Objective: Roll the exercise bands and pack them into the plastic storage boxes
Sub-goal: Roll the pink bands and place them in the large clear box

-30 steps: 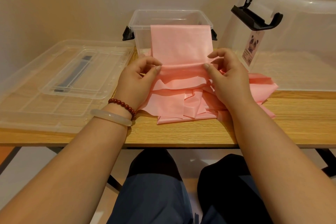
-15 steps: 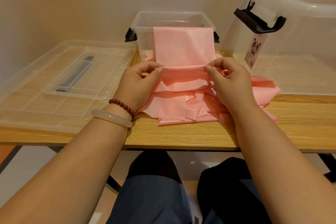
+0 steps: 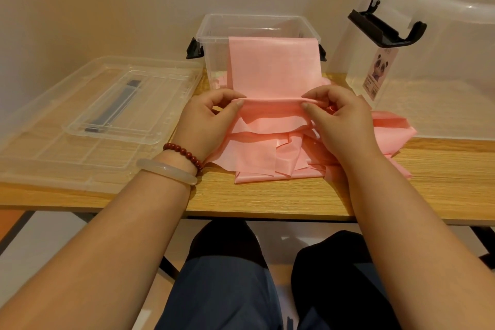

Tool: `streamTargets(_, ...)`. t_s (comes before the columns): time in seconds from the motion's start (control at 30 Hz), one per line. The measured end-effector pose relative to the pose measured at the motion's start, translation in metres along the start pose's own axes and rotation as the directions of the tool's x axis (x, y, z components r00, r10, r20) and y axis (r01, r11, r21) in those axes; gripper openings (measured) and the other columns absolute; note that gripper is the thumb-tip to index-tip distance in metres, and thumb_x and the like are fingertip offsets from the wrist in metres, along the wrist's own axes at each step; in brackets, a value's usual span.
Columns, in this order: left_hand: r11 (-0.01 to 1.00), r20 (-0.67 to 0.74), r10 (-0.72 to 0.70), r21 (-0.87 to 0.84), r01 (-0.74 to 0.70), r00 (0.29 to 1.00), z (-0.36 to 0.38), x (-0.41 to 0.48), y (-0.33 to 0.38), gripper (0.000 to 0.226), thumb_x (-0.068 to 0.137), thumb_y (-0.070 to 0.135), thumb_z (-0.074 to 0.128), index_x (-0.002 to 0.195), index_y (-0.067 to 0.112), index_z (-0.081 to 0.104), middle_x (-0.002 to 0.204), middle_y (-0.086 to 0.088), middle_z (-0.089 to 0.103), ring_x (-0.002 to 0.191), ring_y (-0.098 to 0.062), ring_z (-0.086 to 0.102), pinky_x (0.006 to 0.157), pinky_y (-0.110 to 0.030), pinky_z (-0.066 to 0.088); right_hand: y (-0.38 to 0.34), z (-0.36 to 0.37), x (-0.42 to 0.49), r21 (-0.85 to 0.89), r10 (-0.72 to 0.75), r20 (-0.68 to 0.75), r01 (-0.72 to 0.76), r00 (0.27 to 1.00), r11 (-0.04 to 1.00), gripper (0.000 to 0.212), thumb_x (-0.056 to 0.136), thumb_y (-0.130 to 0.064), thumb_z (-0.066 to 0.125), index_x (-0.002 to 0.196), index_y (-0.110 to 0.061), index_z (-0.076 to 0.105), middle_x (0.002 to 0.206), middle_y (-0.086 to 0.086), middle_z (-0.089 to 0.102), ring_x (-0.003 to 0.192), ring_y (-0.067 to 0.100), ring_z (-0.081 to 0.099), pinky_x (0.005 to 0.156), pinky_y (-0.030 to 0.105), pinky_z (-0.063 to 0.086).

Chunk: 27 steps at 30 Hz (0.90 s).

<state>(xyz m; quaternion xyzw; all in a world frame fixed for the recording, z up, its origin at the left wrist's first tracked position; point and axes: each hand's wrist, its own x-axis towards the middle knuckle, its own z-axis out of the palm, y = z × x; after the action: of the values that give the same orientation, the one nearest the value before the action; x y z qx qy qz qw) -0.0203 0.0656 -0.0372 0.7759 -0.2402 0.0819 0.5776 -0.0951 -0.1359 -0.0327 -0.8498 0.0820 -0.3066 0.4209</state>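
Both hands on the same pink band (image 3: pixel 273 69), working at the table (image 3: pixel 267 198).

- Left hand (image 3: pixel 209 118): thumb and curled fingers pinch the left end of the band's near edge, which is turned over into a thin roll.
- Right hand (image 3: pixel 340 120): same pinch on the right end. The hands are apart, with the rolled edge stretched straight between them.
- The rest of the band runs flat away from the roll and up the front wall of the small box (image 3: pixel 214 35). Its far edge sits at the rim; can't tell if it's hooked over.
- Small box: clear, open, black latches on both sides, standing at the back of the table. A bit of pink shows through its lower left corner.
- Loose pile (image 3: pixel 267 158) of more pink bands lies under and in front of the hands, crumpled, spilling right.
- Large box (image 3: pixel 442 75): clear, at the far right, black latch (image 3: pixel 385 29) up, panda label (image 3: pixel 380 72) on the side. The pile's right end lies just beside it.
- Two clear lids (image 3: pixel 80 115) lie on the left, the smaller on top of the larger.
- Left wrist wears a red bead bracelet (image 3: pixel 184 151) and a pale bangle (image 3: pixel 166 173).
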Motion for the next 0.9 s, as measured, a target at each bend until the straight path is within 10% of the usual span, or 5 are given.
streamTargets(0.6, 0.998, -0.003, -0.043, -0.049, 0.043, 0.999, 0.0009, -0.0004, 0.0021, 0.015, 0.092, 0.022, 0.062, 0.094, 0.036, 0.066, 0.093, 0.016, 0.062, 0.088, -0.005, 0.059, 0.08, -0.026, 0.053, -0.0047, -0.0005, -0.0016, 0.026, -0.005, -0.021, 0.005, 1.0, 1.0, 0.011, 0.089, -0.023, 0.068, 0.094, -0.029, 0.061, 0.09, -0.016, 0.058, 0.082, -0.001, 0.055, 0.068, 0.01, 0.045)
streamTargets(0.9, 0.993, -0.02, 0.026, 0.116, -0.024, 0.999, 0.0061, 0.0035, -0.0022, 0.011, 0.094, 0.022, 0.057, 0.091, 0.029, 0.065, 0.091, 0.015, 0.06, 0.084, 0.003, 0.053, 0.07, -0.004, 0.04, -0.001, 0.0036, 0.001, -0.035, -0.043, -0.046, 0.041, 0.998, 0.999, 0.004, 0.091, -0.024, 0.066, 0.089, -0.027, 0.066, 0.092, -0.01, 0.056, 0.084, 0.001, 0.05, 0.074, 0.011, 0.041)
